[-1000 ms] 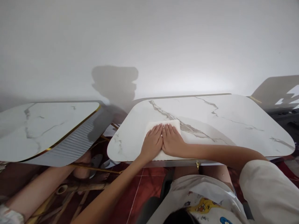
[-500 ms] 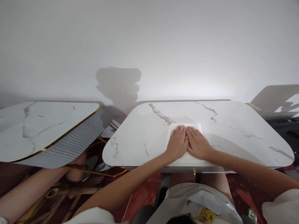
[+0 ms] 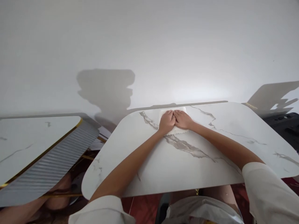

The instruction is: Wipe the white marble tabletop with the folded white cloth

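Marbled tabletop (image 3: 163,168); both hands (image 3: 167,122) (image 3: 183,119) on cloth (image 3: 176,130), apparently.

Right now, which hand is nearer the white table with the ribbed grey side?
Left. The left hand rests on the scalloped white cloth, right of that ribbed table; the right hand rests alongside, farther right.

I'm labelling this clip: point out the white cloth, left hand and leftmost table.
White cloth (image 3: 177,130): head view, its near part.
Left hand (image 3: 167,122): head view, its back.
Leftmost table (image 3: 39,135): head view, bare top.
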`<state>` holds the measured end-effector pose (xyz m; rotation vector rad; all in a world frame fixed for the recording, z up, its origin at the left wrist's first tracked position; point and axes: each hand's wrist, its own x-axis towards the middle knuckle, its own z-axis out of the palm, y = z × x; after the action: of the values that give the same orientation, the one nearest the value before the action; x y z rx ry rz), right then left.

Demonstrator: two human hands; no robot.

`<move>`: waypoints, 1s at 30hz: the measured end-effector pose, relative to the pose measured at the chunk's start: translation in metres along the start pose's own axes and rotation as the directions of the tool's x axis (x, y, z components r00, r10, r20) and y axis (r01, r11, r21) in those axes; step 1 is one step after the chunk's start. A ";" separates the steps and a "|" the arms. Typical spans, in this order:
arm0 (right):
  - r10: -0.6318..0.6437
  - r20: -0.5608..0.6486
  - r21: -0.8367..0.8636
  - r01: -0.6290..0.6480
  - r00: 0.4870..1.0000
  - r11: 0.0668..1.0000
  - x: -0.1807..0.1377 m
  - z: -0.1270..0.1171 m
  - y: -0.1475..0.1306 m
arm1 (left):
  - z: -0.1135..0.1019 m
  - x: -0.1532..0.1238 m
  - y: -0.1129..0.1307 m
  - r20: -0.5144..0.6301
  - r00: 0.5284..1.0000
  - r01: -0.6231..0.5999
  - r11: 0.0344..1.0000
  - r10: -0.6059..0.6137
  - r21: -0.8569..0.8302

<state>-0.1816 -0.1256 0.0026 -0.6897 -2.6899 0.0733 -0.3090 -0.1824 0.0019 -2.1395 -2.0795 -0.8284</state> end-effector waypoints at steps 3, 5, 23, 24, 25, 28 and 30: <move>0.011 -0.005 0.003 -0.011 1.000 1.000 0.021 0.006 0.008 | 0.003 0.017 -0.017 -0.003 1.000 -0.006 1.000 0.006 0.019; 0.008 -0.010 0.010 -0.008 1.000 1.000 0.031 0.010 0.014 | 0.006 0.025 -0.023 -0.007 1.000 -0.004 0.999 0.004 0.039; 0.126 0.001 -0.063 -0.126 0.992 0.990 -0.023 -0.020 0.111 | 0.060 0.079 0.075 0.020 1.000 0.018 0.999 -0.019 0.027; 0.139 -0.005 -0.073 -0.139 0.990 0.988 -0.032 -0.023 0.111 | 0.061 0.076 0.082 0.025 1.000 0.007 1.000 -0.008 0.014; 0.152 -0.008 -0.080 -0.152 0.988 0.985 -0.040 -0.025 0.109 | 0.062 0.071 0.087 0.033 0.999 -0.004 1.000 0.004 0.002; 0.161 0.002 -0.078 -0.160 0.987 0.984 -0.064 -0.032 0.093 | 0.058 0.049 0.099 0.066 0.998 -0.001 1.000 0.003 -0.024; 0.146 0.018 -0.071 -0.144 0.989 0.987 -0.079 -0.036 0.077 | 0.053 0.030 0.104 0.088 0.996 0.027 0.999 -0.024 -0.039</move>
<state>-0.0690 -0.0967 -0.0003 -0.9111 -2.6709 0.0248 -0.1949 -0.1447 0.0022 -2.2131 -2.1541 -0.7992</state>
